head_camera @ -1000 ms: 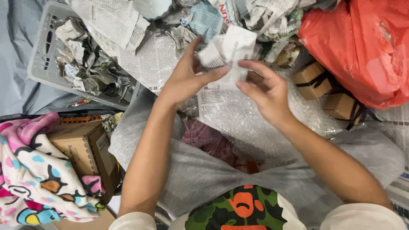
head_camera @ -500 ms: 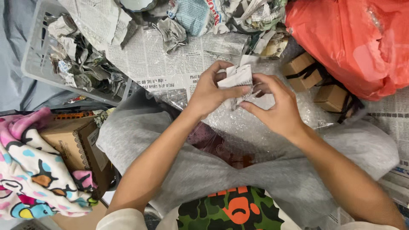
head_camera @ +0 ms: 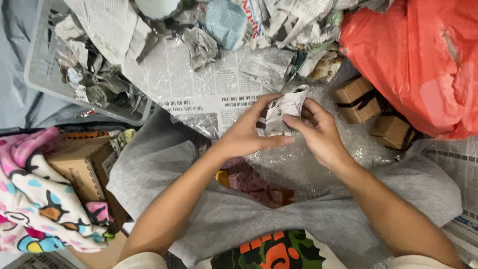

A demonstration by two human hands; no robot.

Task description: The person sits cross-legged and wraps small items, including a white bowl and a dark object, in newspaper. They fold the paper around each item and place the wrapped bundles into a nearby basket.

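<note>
Head camera view looks down on two bare hands meeting over the lap, both closed on a small wad of newspaper (head_camera: 283,110). The left hand (head_camera: 246,137) grasps it from below with the thumb stretched along its underside, and the right hand (head_camera: 318,132) pinches its upper right edge with the fingertips. Paper already covers whatever lies inside, so the wrapping looks well along, though loose corners stick up at the top and are not yet tucked in. The wad sits just above a sheet of bubble wrap (head_camera: 318,172) spread over grey cloth. Near the right hand, two small brown boxes (head_camera: 371,112) with dark bands lie bare beside a red plastic bag (head_camera: 423,60). A flat newspaper sheet (head_camera: 214,87) lies beyond the hands, and a grey basket (head_camera: 45,65) holds crumpled paper at far left.
</note>
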